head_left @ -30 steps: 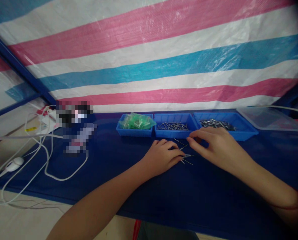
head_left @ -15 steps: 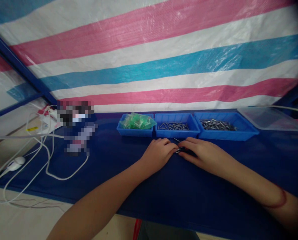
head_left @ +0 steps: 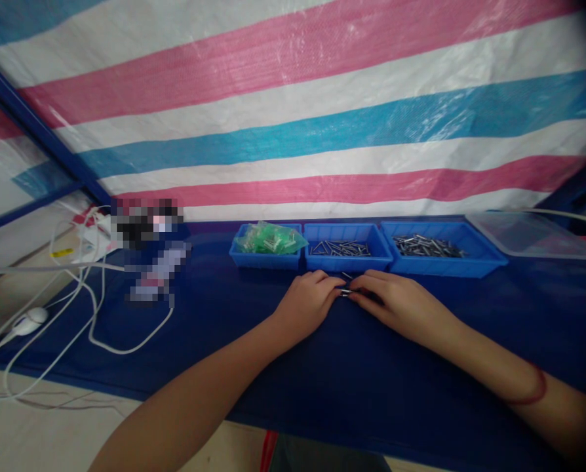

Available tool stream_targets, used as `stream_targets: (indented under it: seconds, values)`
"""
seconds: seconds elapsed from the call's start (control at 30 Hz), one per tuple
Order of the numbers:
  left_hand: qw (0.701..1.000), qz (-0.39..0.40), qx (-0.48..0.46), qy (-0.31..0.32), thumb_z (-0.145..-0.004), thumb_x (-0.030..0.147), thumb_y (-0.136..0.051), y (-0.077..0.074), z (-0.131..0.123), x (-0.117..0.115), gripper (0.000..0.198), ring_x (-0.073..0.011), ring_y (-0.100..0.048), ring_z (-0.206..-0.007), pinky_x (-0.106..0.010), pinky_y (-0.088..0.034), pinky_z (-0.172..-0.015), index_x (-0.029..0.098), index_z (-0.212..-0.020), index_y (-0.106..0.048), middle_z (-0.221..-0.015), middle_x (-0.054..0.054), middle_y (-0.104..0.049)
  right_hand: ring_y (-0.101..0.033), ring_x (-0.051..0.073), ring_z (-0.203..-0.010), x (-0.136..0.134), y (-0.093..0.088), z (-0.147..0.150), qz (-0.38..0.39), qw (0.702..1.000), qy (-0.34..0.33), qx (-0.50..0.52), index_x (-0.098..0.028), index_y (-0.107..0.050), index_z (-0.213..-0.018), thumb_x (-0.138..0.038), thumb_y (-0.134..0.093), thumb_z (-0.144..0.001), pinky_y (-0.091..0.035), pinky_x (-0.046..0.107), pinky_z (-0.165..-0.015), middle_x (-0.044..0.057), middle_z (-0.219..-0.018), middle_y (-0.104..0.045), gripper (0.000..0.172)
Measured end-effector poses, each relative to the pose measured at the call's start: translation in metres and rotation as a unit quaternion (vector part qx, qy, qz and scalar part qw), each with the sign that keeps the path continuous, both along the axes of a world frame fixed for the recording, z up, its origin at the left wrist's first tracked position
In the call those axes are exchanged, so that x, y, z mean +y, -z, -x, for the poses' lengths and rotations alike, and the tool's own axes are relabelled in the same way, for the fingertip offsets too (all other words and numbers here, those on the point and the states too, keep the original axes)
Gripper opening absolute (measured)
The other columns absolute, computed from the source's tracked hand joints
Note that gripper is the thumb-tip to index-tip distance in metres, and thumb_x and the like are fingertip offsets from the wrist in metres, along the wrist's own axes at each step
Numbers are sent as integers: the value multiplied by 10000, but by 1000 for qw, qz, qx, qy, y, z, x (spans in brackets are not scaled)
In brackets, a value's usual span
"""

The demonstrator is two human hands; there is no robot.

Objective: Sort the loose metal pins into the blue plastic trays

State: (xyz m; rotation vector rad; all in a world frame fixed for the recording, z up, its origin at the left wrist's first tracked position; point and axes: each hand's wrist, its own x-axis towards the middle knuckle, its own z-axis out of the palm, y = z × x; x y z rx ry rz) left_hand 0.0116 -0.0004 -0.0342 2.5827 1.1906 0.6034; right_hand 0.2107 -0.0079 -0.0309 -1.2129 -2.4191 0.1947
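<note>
Small metal pins point(head_left: 345, 291) lie between the fingertips of both hands, just in front of the middle blue bin point(head_left: 348, 263). My left hand point(head_left: 311, 300) pinches the left end of a pin between thumb and finger. From the right, my right hand point(head_left: 389, 295) has its thumb and finger closed at the other end. A further pin shows slightly behind the fingertips. The middle bin contains metal pins, and more metal pieces fill part of the right blue bin point(head_left: 474, 267). My fingers partly hide the held pieces.
A left blue bin point(head_left: 266, 261) bears a bag of green pieces point(head_left: 271, 239). White cables point(head_left: 96, 314) and blurred items cover the left of the blue table point(head_left: 371, 387). A clear plastic lid point(head_left: 533, 235) lies at the back right.
My left hand has shifted slightly left, and the gap between the two hands' fingertips has widened a little. More of the metal pins now shows between them.
</note>
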Motion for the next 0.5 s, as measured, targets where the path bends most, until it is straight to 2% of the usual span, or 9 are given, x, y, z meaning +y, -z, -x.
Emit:
stream_targets:
  seconds: [0.2,0.3,0.43,0.5]
  values:
    - [1000,-4,-18,4,-938,280,-444,-2,0,-2,228,-176,-586,-893,-306,-447,-813,180,-1010,-636,-975,-59,-636,-597,150,-652,2,-3,0,6,998,-13,64,-207,-673,-871,-274,-528,-863,-460,273,-587,38,-790,-656,160]
    - [999,-5,-32,-1,-937,314,-450,-4,1,-3,234,-177,-579,-898,-309,-434,-816,196,-982,-648,-976,-52,-637,-588,151,-631,2,-5,1,38,993,-9,115,-210,-684,-840,-323,-555,-849,-462,278,-576,31,-756,-661,172]
    - [996,17,-87,-30,-941,314,-439,-7,0,-4,247,-171,-577,-875,-301,-430,-813,198,-938,-657,-931,-40,-647,-617,168,-658,1,-8,3,143,959,27,243,-202,-692,-830,-432,-594,-817,-485,277,-570,33,-768,-694,250]
    - [990,35,-132,-40,-931,315,-458,-8,-1,-4,233,-169,-580,-862,-287,-434,-800,189,-924,-655,-907,-36,-654,-625,167,-655,0,-10,3,168,938,59,299,-195,-699,-832,-464,-615,-795,-492,269,-568,31,-755,-697,285]
